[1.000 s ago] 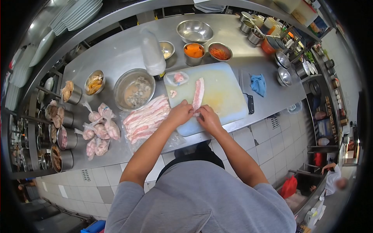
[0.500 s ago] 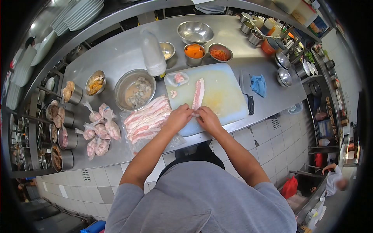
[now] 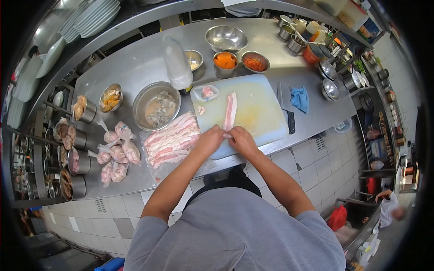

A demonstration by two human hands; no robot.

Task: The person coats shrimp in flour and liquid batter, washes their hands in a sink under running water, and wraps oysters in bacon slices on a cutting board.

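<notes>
One strip of bacon [image 3: 230,110] lies lengthwise on the white cutting board [image 3: 262,99], pointing away from me. My left hand [image 3: 211,139] and my right hand [image 3: 243,141] meet at its near end, fingertips pinched on the strip. The fingers partly hide that end, so I cannot tell how it is folded. Left of the board, more bacon strips [image 3: 174,137] lie side by side on a plastic sheet. A small white dish [image 3: 197,93] with pink meat pieces sits on the board's far left corner, a small meat scrap [image 3: 201,109] below it.
A knife [image 3: 291,121] and blue cloth [image 3: 299,99] lie right of the board. Behind are bowls of orange pieces [image 3: 224,59] and shredded carrot [image 3: 254,62]. On the left stand a plastic-wrapped bottle [image 3: 176,61], a bowl of shellfish [image 3: 143,110] and several bagged meat portions [image 3: 120,153].
My fingers have shifted slightly at the strip's near end, still pinching it. The strip's far end and the things around it look the same.
</notes>
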